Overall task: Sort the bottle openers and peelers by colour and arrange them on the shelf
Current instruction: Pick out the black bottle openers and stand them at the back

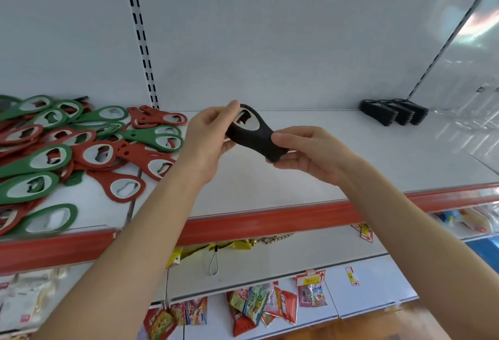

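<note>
A black bottle opener (255,134) is held between both hands above the white shelf (310,177). My left hand (209,134) pinches its ring end, thumb on top. My right hand (302,152) grips its handle end from below. On the left of the shelf lies a mixed pile of green bottle openers (35,160) and red bottle openers (127,187), overlapping one another. At the shelf's back right, three black openers (394,111) stand side by side in a row.
A red price rail (256,222) runs along the shelf's front edge. A slotted upright (140,34) divides the white back panel. Below hang snack packets (259,308), a small cord loop (213,262) and yellow price tags. A clear divider stands at the far right.
</note>
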`<state>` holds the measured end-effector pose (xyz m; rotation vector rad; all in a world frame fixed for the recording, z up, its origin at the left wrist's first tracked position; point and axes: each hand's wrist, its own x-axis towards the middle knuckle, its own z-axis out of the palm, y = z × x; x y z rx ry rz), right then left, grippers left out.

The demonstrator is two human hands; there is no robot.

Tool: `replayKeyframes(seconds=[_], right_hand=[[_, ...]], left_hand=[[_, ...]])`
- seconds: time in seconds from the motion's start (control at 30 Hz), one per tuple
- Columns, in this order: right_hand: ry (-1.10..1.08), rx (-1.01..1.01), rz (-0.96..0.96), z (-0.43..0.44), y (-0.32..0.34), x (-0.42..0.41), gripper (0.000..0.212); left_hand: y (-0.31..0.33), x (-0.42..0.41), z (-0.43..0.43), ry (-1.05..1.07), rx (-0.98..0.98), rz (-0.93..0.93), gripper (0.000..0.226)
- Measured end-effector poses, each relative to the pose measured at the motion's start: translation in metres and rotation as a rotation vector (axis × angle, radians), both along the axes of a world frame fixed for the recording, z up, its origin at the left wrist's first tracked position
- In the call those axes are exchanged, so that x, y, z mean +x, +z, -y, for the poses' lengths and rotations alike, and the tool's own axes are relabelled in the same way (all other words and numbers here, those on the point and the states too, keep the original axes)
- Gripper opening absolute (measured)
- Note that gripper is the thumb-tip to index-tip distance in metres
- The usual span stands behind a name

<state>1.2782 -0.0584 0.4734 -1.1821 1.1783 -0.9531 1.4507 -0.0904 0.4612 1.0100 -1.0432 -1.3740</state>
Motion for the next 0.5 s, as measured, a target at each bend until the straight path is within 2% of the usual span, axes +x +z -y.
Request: replayKeyframes(seconds=[0.1, 0.17, 0.23, 0.33, 0.5], right_hand=[[-0.029, 0.157, 0.19, -0.005, 0.0, 0.01, 0.018], [-0.047, 0.23, 0.293, -0.01, -0.001, 0.013, 0.028], [-0.045, 0.227, 0.314, -0.015, 0.001, 0.009, 0.034], [-0.023, 0.107, 0.096, -0.023, 0.009, -0.001, 0.027], [-0.251, -0.282, -0.511, -0.029, 0.023, -0.012, 0.013]], left_hand=[[0.004, -0.013, -0.002, -0.036, 0.064, -0.269, 0.021], [0.004, -0.02, -0.005, -0.067, 0.024, -0.383, 0.017], [0.004, -0.026, -0.007, -0.111, -0.009, -0.442, 0.017], [0.005, -0.035, -0.005, -0.137, 0.059, -0.502, 0.024], [0.005, -0.058, 0.001, -0.185, 0.172, -0.566, 0.021]])
